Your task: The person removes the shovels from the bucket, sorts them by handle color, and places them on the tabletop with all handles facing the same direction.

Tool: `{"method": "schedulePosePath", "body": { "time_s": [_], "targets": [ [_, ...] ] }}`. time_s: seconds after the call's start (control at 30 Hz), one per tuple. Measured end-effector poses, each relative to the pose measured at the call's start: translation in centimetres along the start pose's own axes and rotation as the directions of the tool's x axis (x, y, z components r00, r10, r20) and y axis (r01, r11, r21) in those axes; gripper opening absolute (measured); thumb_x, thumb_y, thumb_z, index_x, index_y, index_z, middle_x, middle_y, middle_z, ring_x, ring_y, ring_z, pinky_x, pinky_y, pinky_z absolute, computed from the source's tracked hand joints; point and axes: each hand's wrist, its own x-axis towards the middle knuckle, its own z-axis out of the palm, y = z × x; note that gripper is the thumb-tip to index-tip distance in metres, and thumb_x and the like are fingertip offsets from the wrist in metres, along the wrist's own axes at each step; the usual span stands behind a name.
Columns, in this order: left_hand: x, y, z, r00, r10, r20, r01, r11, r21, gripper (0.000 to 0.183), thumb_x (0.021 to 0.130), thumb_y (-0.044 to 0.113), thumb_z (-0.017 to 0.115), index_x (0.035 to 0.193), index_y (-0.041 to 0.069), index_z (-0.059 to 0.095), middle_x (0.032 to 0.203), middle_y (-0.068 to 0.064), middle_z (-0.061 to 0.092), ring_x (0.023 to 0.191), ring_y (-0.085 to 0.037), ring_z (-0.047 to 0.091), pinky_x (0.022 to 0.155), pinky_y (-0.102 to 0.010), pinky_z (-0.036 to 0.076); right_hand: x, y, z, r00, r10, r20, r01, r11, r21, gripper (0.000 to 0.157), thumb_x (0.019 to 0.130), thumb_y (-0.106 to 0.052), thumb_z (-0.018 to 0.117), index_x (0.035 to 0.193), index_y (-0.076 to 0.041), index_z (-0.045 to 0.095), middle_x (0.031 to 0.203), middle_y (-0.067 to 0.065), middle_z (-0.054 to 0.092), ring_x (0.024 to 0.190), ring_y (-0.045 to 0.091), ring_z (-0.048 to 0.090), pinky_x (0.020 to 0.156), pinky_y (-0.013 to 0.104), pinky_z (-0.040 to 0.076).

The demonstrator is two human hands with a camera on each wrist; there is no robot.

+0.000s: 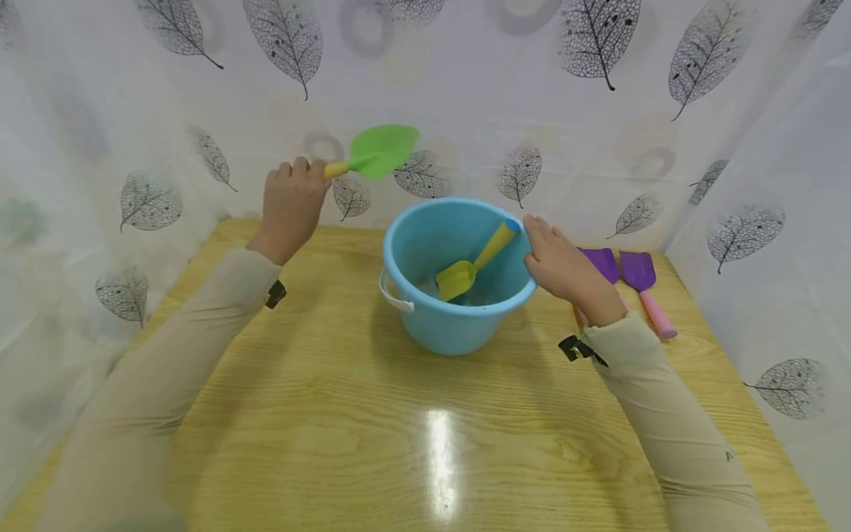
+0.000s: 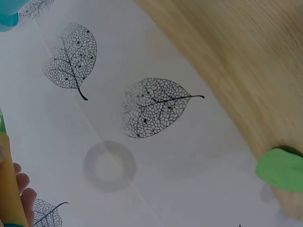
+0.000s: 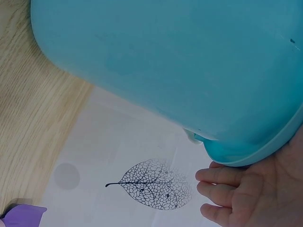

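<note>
My left hand (image 1: 292,203) grips the yellow handle of a toy shovel with a green blade (image 1: 384,150), raised above the table to the left of a light blue bucket (image 1: 442,329). In the left wrist view its handle (image 2: 9,184) lies against my fingers. My right hand (image 1: 561,262) holds the bucket's right rim; the right wrist view shows several fingers (image 3: 220,194) outside the rim, the thumb hidden. Inside the bucket a yellow toy scoop (image 1: 459,279) leans with its blue-tipped handle up against the right wall. The bucket stands upright, its white handle (image 1: 397,295) hanging at the left.
Two purple toy shovels, one behind my right hand (image 1: 601,262) and one with a pink handle (image 1: 640,272), lie at the table's right. A green piece (image 2: 280,170) sits at the table edge in the left wrist view. Leaf-print curtains (image 1: 452,81) surround the wooden table (image 1: 332,436).
</note>
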Motion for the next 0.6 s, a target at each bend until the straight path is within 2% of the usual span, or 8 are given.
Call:
{"method": "schedulePosePath", "body": {
  "time_s": [0.13,0.3,0.6],
  "targets": [
    [-0.2,-0.5,0.3,0.999,-0.043,-0.008,0.043,0.999,0.026,0.031,0.095,0.021,0.053,0.102,-0.008,0.058,0.081,-0.024,0.062,0.063,-0.036,0.057,0.054,-0.043,0.049,0.0,0.0,0.0,1.000,0.002,0.003,-0.002,1.000,0.001,0.063,0.095,-0.015,0.026,0.149,0.004,0.000,0.157,0.024,0.006,0.146,0.038,0.003,0.120,0.050,0.002],
    [-0.6,-1.5,0.7,0.993,-0.101,0.063,0.099,0.994,0.041,0.033,0.096,0.022,0.051,0.104,-0.009,0.058,0.086,-0.025,0.063,0.070,-0.038,0.059,0.061,-0.045,0.051,0.0,0.0,0.0,1.000,0.004,0.005,-0.004,1.000,0.005,0.063,0.095,-0.015,0.026,0.149,0.004,0.000,0.157,0.023,0.005,0.146,0.038,0.002,0.120,0.050,0.001],
    [-1.8,-3.0,1.1,0.967,-0.209,0.146,0.206,0.978,0.036,0.033,0.096,0.021,0.051,0.108,-0.009,0.056,0.092,-0.028,0.062,0.076,-0.041,0.058,0.065,-0.049,0.050,0.1,0.1,0.1,1.000,0.003,0.002,-0.003,1.000,0.007,0.064,0.094,-0.015,0.026,0.149,0.004,0.000,0.157,0.023,0.006,0.146,0.038,0.003,0.120,0.050,0.001]
  ]
}}
